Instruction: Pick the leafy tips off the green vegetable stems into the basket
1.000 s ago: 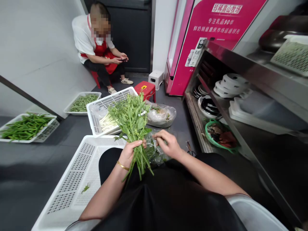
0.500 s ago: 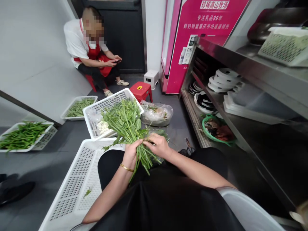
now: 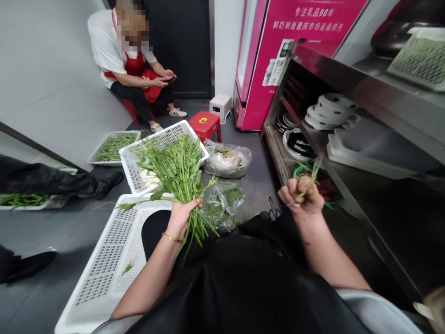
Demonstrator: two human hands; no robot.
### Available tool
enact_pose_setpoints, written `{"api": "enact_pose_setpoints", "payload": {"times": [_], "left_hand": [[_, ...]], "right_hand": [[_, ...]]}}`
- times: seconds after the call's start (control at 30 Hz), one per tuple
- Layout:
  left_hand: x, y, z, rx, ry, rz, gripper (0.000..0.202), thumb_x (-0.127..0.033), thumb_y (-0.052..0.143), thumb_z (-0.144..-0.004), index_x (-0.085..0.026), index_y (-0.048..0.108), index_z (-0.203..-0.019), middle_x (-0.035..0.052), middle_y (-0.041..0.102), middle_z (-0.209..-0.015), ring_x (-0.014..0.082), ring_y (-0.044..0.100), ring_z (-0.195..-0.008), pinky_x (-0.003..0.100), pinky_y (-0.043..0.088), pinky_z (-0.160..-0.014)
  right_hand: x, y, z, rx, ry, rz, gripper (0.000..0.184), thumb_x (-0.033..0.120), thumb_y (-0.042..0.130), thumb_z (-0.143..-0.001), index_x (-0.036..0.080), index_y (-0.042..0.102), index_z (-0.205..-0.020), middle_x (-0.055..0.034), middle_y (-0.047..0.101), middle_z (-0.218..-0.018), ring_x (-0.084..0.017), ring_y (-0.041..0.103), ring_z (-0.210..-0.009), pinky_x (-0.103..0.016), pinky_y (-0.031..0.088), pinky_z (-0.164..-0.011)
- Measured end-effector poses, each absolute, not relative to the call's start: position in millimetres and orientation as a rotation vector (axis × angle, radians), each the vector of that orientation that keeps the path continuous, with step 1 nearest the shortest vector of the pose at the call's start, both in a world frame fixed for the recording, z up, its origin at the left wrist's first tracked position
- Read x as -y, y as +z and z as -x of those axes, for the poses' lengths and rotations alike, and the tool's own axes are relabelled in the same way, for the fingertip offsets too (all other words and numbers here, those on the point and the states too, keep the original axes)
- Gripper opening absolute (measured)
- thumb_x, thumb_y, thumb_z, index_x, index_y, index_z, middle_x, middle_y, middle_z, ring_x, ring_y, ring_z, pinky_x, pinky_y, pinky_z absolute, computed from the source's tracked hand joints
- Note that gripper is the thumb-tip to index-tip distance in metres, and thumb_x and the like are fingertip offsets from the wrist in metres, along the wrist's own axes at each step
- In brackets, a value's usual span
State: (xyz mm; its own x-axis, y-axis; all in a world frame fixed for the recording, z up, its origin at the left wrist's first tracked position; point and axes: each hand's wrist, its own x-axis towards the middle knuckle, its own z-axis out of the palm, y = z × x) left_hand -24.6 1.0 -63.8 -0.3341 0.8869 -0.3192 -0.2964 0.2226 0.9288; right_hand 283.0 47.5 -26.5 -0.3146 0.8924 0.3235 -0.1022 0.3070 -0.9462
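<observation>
My left hand (image 3: 184, 215) is closed round the stems of a big bunch of leafy greens (image 3: 177, 169), whose leaves fan out above a white basket (image 3: 130, 160). Off to the right, beside the metal shelf, my right hand (image 3: 302, 199) is raised and closed on a few thin pale green stems (image 3: 315, 171). A large white crate (image 3: 100, 260) stands by my left leg with a small leafy scrap (image 3: 127, 267) in it. Just past my left hand lies a clear plastic bag (image 3: 224, 204) with greens inside.
A seated person (image 3: 134, 60) in a red apron holds a phone. Another person's leg (image 3: 62, 178) crosses at left, over a basket of green vegetables (image 3: 24, 200). A red stool (image 3: 206, 124) and a bagged basin (image 3: 229, 162) stand ahead. The metal shelf (image 3: 347, 79) borders my right.
My right hand has left the bunch and swung out to the right with thin stems in it. My left hand still grips the bunch. A person's leg has come in at left.
</observation>
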Motion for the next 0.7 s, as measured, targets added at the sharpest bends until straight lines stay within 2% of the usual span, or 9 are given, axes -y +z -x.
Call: {"api": "enact_pose_setpoints", "payload": {"times": [0.07,0.17,0.2,0.27,0.33,0.4,0.47,0.7], "left_hand": [[-0.7,-62.1,24.8,-1.413,1.392,-0.660,0.015,-0.019,0.076,-0.054,-0.010,0.069,-0.063,0.0047,0.068,-0.060,0.0135,0.061,-0.054,0.022,0.049,-0.052],[0.2,-57.7,20.6,-1.418,1.383,-0.743,0.014,-0.018,0.076,-0.054,-0.010,0.068,-0.062,0.0042,0.068,-0.059,0.0141,0.061,-0.055,0.023,0.050,-0.055],[0.9,-56.1,18.5,-1.422,1.363,-0.776,0.013,-0.019,0.075,-0.054,-0.011,0.067,-0.061,0.0041,0.067,-0.058,0.0143,0.061,-0.054,0.024,0.050,-0.055],[2.8,-53.2,13.6,-1.433,1.317,-0.839,0.013,-0.019,0.075,-0.055,-0.011,0.066,-0.060,0.0037,0.066,-0.057,0.0147,0.061,-0.053,0.025,0.050,-0.054],[5.0,-50.4,8.6,-1.442,1.283,-0.878,0.014,-0.019,0.075,-0.055,-0.012,0.065,-0.061,0.0030,0.066,-0.057,0.0147,0.060,-0.052,0.025,0.050,-0.054],[7.1,-47.4,4.4,-1.439,1.271,-0.891,0.015,-0.019,0.076,-0.055,-0.012,0.064,-0.063,0.0020,0.066,-0.058,0.0144,0.060,-0.052,0.025,0.050,-0.055],[8.9,-44.4,2.1,-1.431,1.263,-0.896,0.016,-0.019,0.075,-0.056,-0.013,0.064,-0.064,0.0017,0.066,-0.059,0.0144,0.060,-0.052,0.026,0.051,-0.055],[10.1,-43.9,4.9,-1.426,1.242,-0.893,0.017,-0.018,0.074,-0.054,-0.013,0.061,-0.063,0.0011,0.065,-0.057,0.0149,0.059,-0.050,0.026,0.050,-0.053]], "right_hand": [[-50.0,-33.6,-294.3,1.858,1.085,0.987,0.054,0.068,0.035,-0.079,0.021,0.054,-0.059,0.0031,0.036,-0.043,-0.007,0.035,-0.035,-0.023,0.032,-0.037],[-52.2,-40.7,-278.1,2.163,0.935,1.176,0.034,0.051,0.056,-0.078,0.018,0.063,-0.073,-0.0031,0.056,-0.060,-0.013,0.053,-0.051,-0.027,0.044,-0.051],[-53.2,-39.2,-267.3,2.190,0.840,1.162,0.027,0.044,0.057,-0.079,0.018,0.065,-0.080,-0.0053,0.061,-0.069,-0.015,0.057,-0.061,-0.028,0.046,-0.058],[-56.7,-30.1,-244.3,2.247,0.558,1.063,0.023,0.034,0.052,-0.085,0.018,0.065,-0.095,-0.0088,0.063,-0.091,-0.017,0.059,-0.083,-0.030,0.047,-0.074],[-62.7,-18.1,-224.0,2.311,0.286,0.869,0.023,0.030,0.048,-0.088,0.020,0.064,-0.103,-0.0094,0.060,-0.105,-0.019,0.055,-0.101,-0.033,0.043,-0.086],[-70.0,-10.3,-209.4,2.393,0.129,0.702,0.022,0.029,0.047,-0.089,0.022,0.065,-0.100,-0.0089,0.060,-0.105,-0.020,0.051,-0.106,-0.036,0.040,-0.089],[-77.0,-10.2,-200.4,2.481,0.062,0.607,0.022,0.029,0.047,-0.089,0.021,0.067,-0.093,-0.0082,0.061,-0.096,-0.021,0.051,-0.103,-0.037,0.039,-0.086],[-82.7,-30.2,-189.5,2.653,0.045,0.590,0.019,0.025,0.049,-0.086,0.016,0.064,-0.079,-0.0091,0.060,-0.087,-0.021,0.049,-0.094,-0.038,0.034,-0.087]]}}
